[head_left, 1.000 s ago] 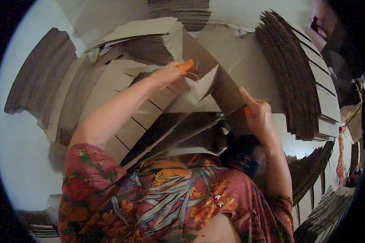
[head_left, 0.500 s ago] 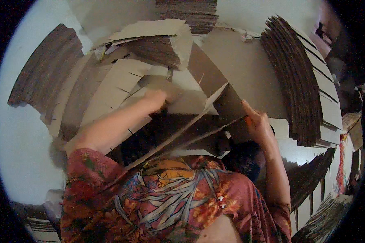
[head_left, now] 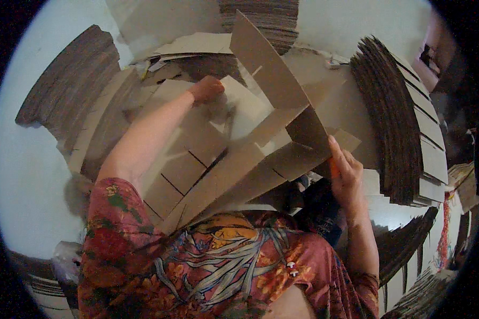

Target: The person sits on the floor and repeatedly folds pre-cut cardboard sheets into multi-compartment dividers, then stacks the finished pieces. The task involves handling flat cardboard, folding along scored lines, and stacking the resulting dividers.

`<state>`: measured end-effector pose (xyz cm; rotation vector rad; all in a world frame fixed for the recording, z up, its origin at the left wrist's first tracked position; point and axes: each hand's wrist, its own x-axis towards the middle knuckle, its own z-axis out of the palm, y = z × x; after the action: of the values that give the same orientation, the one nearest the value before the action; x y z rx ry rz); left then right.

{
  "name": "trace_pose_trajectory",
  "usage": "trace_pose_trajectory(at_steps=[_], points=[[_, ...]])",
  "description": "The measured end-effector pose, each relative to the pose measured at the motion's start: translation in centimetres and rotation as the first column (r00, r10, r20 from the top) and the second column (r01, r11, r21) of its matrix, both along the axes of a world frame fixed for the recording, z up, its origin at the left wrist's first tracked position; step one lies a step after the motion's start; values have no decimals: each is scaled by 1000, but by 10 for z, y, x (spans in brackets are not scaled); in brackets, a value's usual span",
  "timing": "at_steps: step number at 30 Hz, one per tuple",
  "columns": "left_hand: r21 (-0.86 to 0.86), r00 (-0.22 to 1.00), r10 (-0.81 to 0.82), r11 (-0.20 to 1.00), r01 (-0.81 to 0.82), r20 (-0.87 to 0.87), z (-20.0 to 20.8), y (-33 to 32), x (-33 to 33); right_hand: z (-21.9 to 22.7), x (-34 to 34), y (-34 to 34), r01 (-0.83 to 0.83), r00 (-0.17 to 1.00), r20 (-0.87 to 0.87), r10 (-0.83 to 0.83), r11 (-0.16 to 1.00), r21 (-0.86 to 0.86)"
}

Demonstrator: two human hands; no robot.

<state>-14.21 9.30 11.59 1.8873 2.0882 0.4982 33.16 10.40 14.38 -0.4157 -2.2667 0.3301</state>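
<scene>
My right hand [head_left: 347, 173] is closed around the end of slotted cardboard strips. One of them, a long brown cardboard strip [head_left: 274, 66], stands on edge and slants up to the far left. Other cardboard strips [head_left: 250, 175] cross it through slots and run down toward my chest. My left hand [head_left: 207, 90] is stretched out over the far left part of the work area, its back upward. Its fingers are blurred and mostly hidden, so I cannot see what they hold. Beneath that forearm lies a slotted cardboard sheet [head_left: 183, 170] with dark cuts.
Tall cardboard stacks stand on the left [head_left: 72, 77] and on the right [head_left: 391, 127]. Another cardboard stack [head_left: 269, 24] is at the far back. Loose cardboard sheets [head_left: 197, 43] lie behind my left hand. More cardboard pieces [head_left: 410, 244] lie beyond my right forearm.
My left hand has moved farther away from me. The long strip at my right hand has swung up and stands higher. The crossing strips have spread apart, and slotted cardboard now shows below my left arm.
</scene>
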Motion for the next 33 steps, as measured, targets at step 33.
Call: trace_pose_trajectory(at_steps=[33], points=[[45, 458, 81, 965, -257, 885, 16, -8, 47, -1, -6, -12, -13, 1000, 16, 12, 998, 68]])
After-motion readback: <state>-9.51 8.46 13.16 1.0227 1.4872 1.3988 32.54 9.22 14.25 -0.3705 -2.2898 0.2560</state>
